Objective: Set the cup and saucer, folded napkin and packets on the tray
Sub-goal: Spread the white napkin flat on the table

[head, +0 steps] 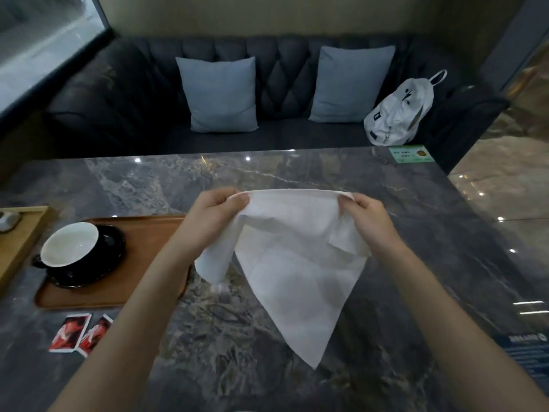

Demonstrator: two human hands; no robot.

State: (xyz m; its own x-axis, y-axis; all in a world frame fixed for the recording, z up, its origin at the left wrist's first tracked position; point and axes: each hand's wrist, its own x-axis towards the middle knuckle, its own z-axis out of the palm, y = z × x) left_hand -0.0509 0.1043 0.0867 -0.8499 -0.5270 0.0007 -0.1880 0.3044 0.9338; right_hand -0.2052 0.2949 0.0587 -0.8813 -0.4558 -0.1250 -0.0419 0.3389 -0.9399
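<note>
A white cloth napkin (291, 263) hangs in the air above the marble table, stretched between both hands. My left hand (214, 215) pinches its upper left corner and my right hand (368, 218) pinches its upper right corner; the lower point droops toward the tabletop. At the left lies a brown tray (154, 233). On it stands a black saucer (110, 245) carrying a black cup (69, 245) with a white inside. Two red and white packets (78, 333) lie on the table just in front of the tray, the right one partly hidden by my left forearm.
A light wooden tray (17, 245) holding a small grey object sits at the far left edge. A green card (411, 154) lies at the table's far right corner. Behind the table stands a dark sofa with two blue cushions and a white backpack (401, 111).
</note>
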